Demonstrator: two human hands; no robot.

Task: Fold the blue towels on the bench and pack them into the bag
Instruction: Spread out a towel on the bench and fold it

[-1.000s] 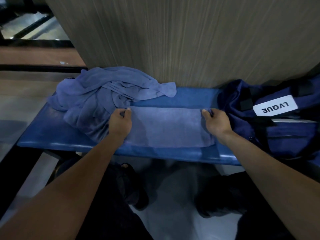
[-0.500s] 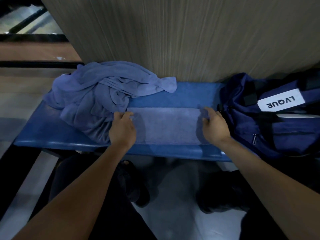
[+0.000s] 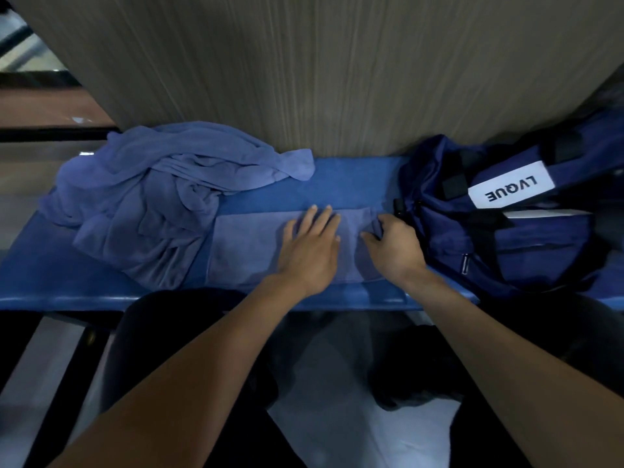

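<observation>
A folded blue towel [image 3: 246,246] lies flat on the blue bench [image 3: 354,179], in the middle. My left hand [image 3: 309,248] presses flat on its centre with straight fingers. My right hand [image 3: 393,246] grips the towel's right end, fingers curled round a bunched edge. A heap of unfolded blue towels [image 3: 158,194] sits on the bench's left part, touching the folded towel's left edge. The navy bag [image 3: 499,238], with a white LVQUE label, rests on the bench's right end, just beside my right hand.
A wood-grain wall panel [image 3: 320,69] rises directly behind the bench. Below the bench's front edge are my dark-clothed legs and a pale floor [image 3: 337,400]. At the far left are a brown floor and dark rails.
My left hand slid from the towel's left end to its centre and flattened. My right hand, flat half a second ago, gathered the right end into its fingers. The camera moved closer.
</observation>
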